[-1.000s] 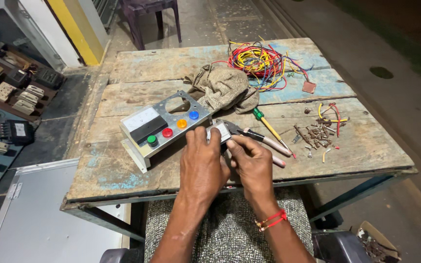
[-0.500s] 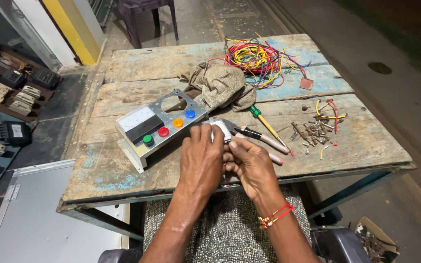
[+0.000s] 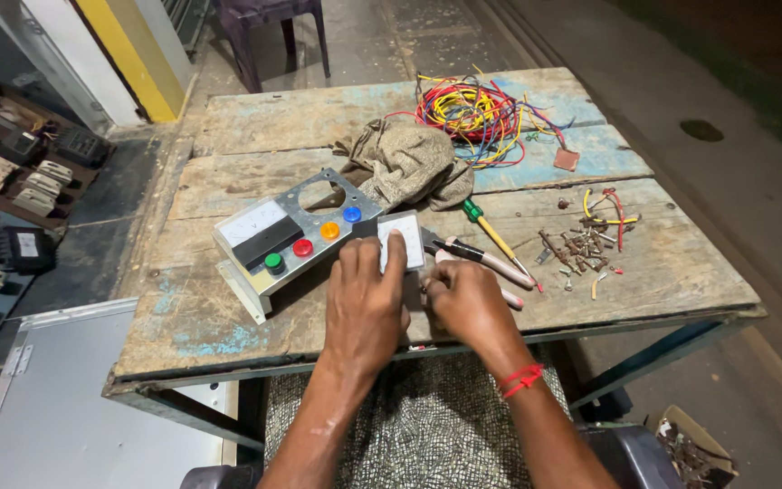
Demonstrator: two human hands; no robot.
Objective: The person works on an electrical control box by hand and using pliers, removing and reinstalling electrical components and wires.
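Observation:
My left hand [image 3: 366, 303] rests on the wooden table [image 3: 228, 312], its fingers gripping a small white square meter [image 3: 401, 239]. My right hand [image 3: 465, 303] is closed beside it, touching the meter's lower right side; what it holds is hidden. Just left lies a grey metal panel [image 3: 296, 237] with a white meter face, a round hole and green, red, orange and blue lamps. Pliers with pale handles [image 3: 491, 264] and a green-and-yellow screwdriver [image 3: 494, 237] lie right of the hands.
A crumpled beige cloth [image 3: 406, 163] and a tangle of coloured wires [image 3: 472, 113] sit at the back. Several screws and wire scraps [image 3: 586, 243] lie to the right. Trays of electrical parts [image 3: 20, 181] are on the floor left, with a chair [image 3: 273, 32] behind the table.
My left fingers have stretched forward over the white meter, and the meter now sits more upright and visible between my hands. The camera view shifted slightly.

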